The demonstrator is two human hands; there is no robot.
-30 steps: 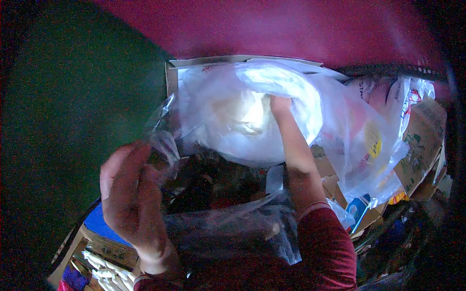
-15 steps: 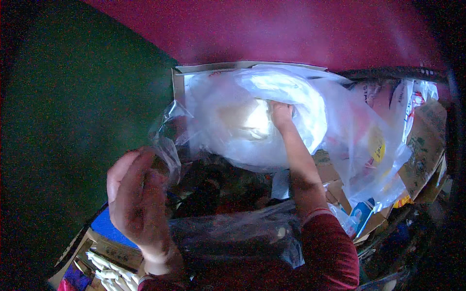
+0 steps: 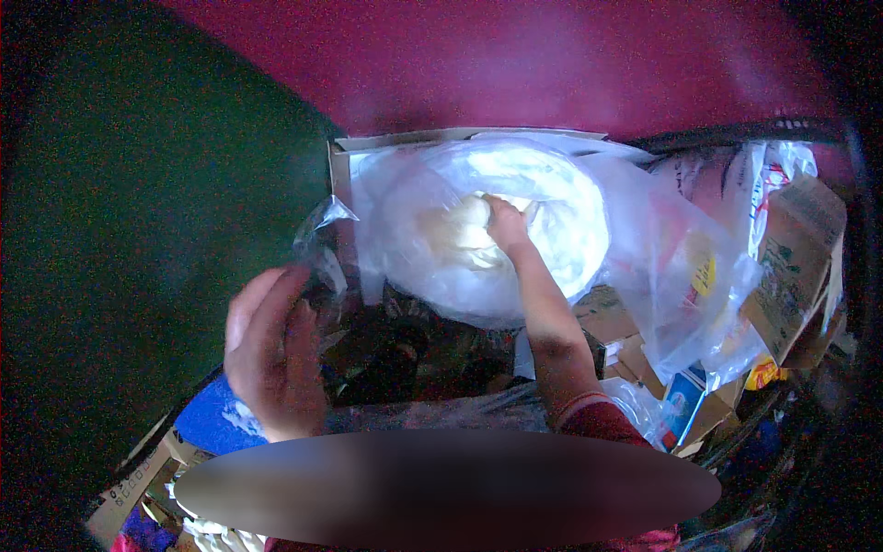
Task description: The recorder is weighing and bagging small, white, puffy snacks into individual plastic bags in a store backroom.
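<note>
My right hand reaches into a large translucent white plastic bag that bulges from a cardboard box. Its fingers close around a smooth, pale, rounded object, whose kind I cannot make out in the glare. More pale shapes show inside the bag below it. Raised at the left, my left hand is blurred, with fingers curled together. Its fingertips are in shadow beside crumpled clear plastic film, and what they hold, if anything, is hidden.
A cardboard box edge stands against the green and magenta walls. At right lie loose plastic sheeting, an open cardboard carton and a blue-and-white packet. Several white pieces and a blue panel sit lower left.
My right hand has shifted slightly left inside the bag, and the pale object shows more clearly at its fingers. My left hand has moved a little right. A blurred patch now covers the lower edge.
</note>
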